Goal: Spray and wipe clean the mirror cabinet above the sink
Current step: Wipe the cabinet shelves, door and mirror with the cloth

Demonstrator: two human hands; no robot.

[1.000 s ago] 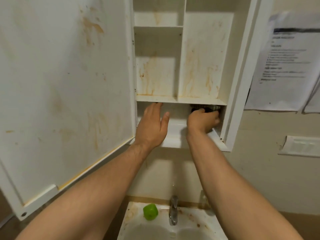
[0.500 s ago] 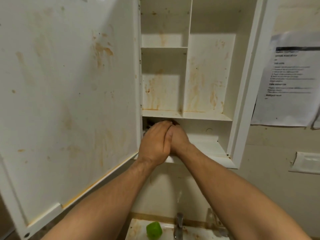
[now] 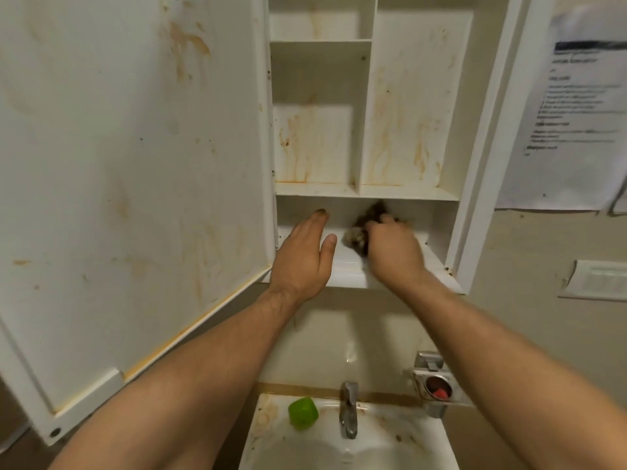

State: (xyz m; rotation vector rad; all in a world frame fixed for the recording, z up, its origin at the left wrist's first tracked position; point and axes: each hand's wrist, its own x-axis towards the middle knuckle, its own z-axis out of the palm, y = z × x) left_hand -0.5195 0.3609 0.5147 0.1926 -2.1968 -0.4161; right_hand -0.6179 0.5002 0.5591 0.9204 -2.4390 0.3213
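The right hand [image 3: 395,251], fingers curled round a dark soiled cloth [image 3: 363,230], has swept back from the left hand [image 3: 302,257] to mid-shelf in the stained white mirror cabinet [image 3: 417,96]. The left fingers [image 3: 315,222] lie straight on the bottom shelf [image 3: 349,264]. The upper compartments [image 3: 315,147] look unwiped as yet.

The right hand [image 3: 393,252], gripping a dark, crumpled wiping cloth [image 3: 364,228], has slid away from the left hand [image 3: 302,259] to the middle of the stained white cabinet's bottom shelf [image 3: 346,266]. The hands touched half a second ago and are now apart.
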